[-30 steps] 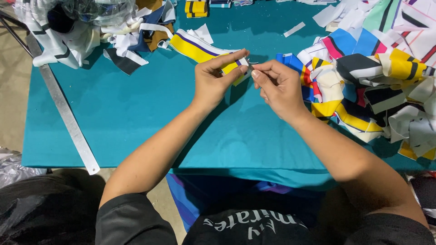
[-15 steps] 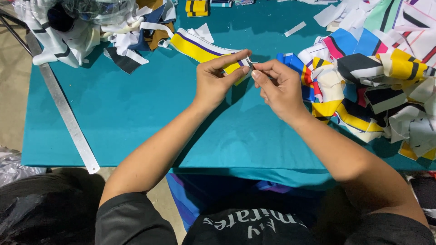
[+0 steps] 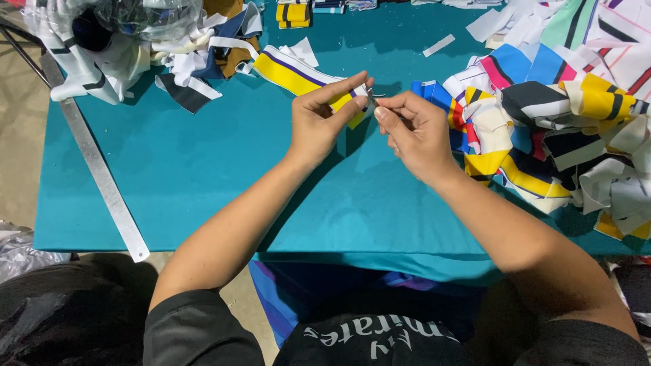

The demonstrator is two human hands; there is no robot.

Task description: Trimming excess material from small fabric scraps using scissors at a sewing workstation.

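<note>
Both hands meet above the middle of the teal table (image 3: 203, 176), fingertips almost touching. The left hand (image 3: 324, 122) is curled, its thumb and forefinger pinched shut on the near end of a yellow fabric strip (image 3: 298, 74) with white and purple stripes, which runs away from the fingers toward the upper left and lies on the cloth. The right hand (image 3: 415, 132) is also closed, fingers bunched and pinching a small thin metal item (image 3: 372, 100) right at the end of that strip (too small to tell what kind of tool or pin it is). Just beside the right hand, and spreading to the right edge of the table, lies a heap of striped fabric pieces (image 3: 563, 129) in yellow, black, white, blue and red. At the far left corner sits another pile of scraps (image 3: 176, 54) in white, navy and brown, with a clear plastic bag (image 3: 146, 17) on top of it; what the bag holds cannot be made out. A long metal ruler (image 3: 98, 169) lies slantwise along the left side of the table, well apart from the hands. A small folded yellow and black piece (image 3: 293, 13) rests near the far edge.
</note>
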